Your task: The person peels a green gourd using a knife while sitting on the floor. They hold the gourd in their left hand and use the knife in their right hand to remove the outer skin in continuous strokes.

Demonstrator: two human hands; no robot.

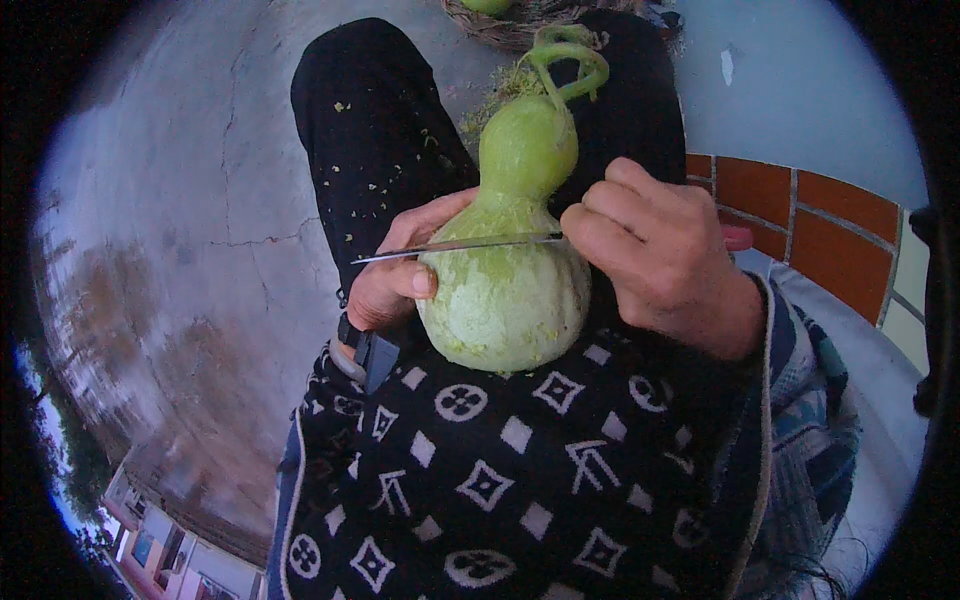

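A pale green bottle gourd (506, 307) with a curled stem (574, 67) rests upright-looking on my lap, its narrow neck pointing away from me. My left hand (401, 259) grips the gourd's left side, thumb pressed on the lower bulb. In my right hand (652, 247) is a knife, whose thin blade (465, 246) lies across the gourd just below the neck. The handle is mostly hidden in my fist. Below the blade the skin looks paler, as if scraped, with small green bits clinging to the bottom.
Black trousers (367, 112) carry scattered green scrapings. More scrapings (514, 86) lie on the concrete floor (187, 172) between the knees. A woven basket (495, 30) holding a green gourd (487, 6) stands beyond. To the right rises a wall with red-brown tiles (844, 240). A patterned black cloth (480, 442) covers my lap.
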